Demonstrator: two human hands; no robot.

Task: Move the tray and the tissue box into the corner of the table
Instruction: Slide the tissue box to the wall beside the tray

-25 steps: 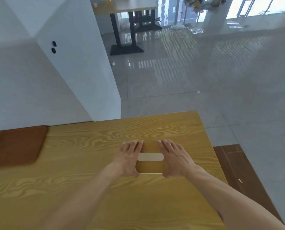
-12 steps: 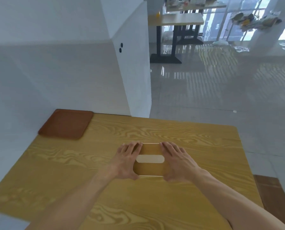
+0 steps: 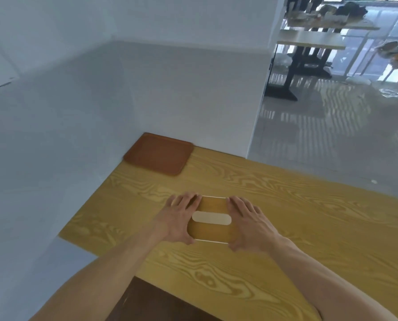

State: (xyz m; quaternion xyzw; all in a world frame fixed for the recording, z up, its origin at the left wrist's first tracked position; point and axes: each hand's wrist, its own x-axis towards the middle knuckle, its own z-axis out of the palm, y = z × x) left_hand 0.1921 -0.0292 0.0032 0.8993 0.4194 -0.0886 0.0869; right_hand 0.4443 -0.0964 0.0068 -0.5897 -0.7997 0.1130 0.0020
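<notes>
A wooden tissue box (image 3: pixel 210 231) with a pale oval slot on top sits in the middle of the yellow wood-grain table (image 3: pixel 297 228). My left hand (image 3: pixel 178 218) clasps its left end and my right hand (image 3: pixel 251 224) clasps its right end, fingers laid over the top. A flat brown tray (image 3: pixel 158 154) lies in the far left corner of the table, against the white wall, well beyond the box.
White walls (image 3: pixel 100 112) border the table's left and far sides. A dark brown bench (image 3: pixel 151 304) shows below the near table edge. Glossy grey floor (image 3: pixel 344 135) opens to the right, with other tables (image 3: pixel 309 42) in the background.
The view has swung left, so the tray and wall corner now appear ahead. Both hands have kept their hold on the tissue box, which has shifted leftward along the table toward the tray.
</notes>
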